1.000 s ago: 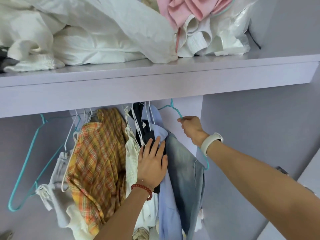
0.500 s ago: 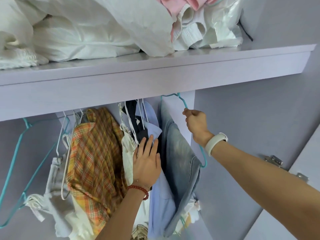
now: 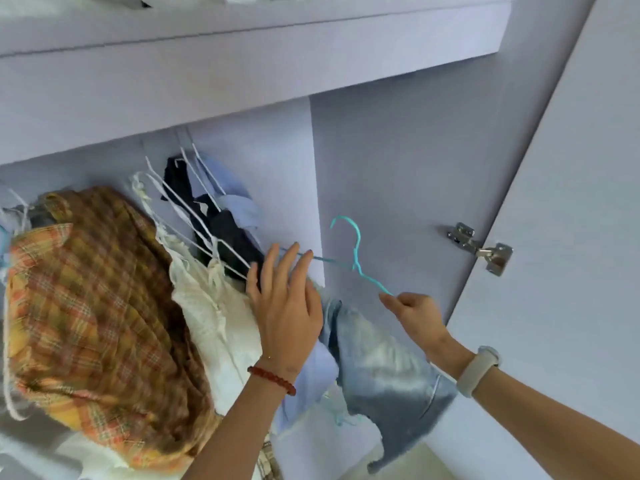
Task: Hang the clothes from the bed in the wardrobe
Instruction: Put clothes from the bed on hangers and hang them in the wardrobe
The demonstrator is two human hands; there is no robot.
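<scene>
Inside the pale lilac wardrobe (image 3: 398,161), an orange-and-yellow plaid shirt (image 3: 93,306), a cream lace top (image 3: 214,313) and a light blue shirt (image 3: 239,206) hang on white wire hangers (image 3: 194,216) left of the left hand (image 3: 285,306), whose straight, spread fingers (image 3: 298,265) press against them. Just right of those fingers, the faded blue denim garment (image 3: 384,368) droops from a teal wire hanger (image 3: 356,261), hook pointing up, long axis slanting down toward the right hand (image 3: 414,311). That hand's fingers pinch the hanger's lower arm, with a metal door hinge (image 3: 481,249) farther right.
</scene>
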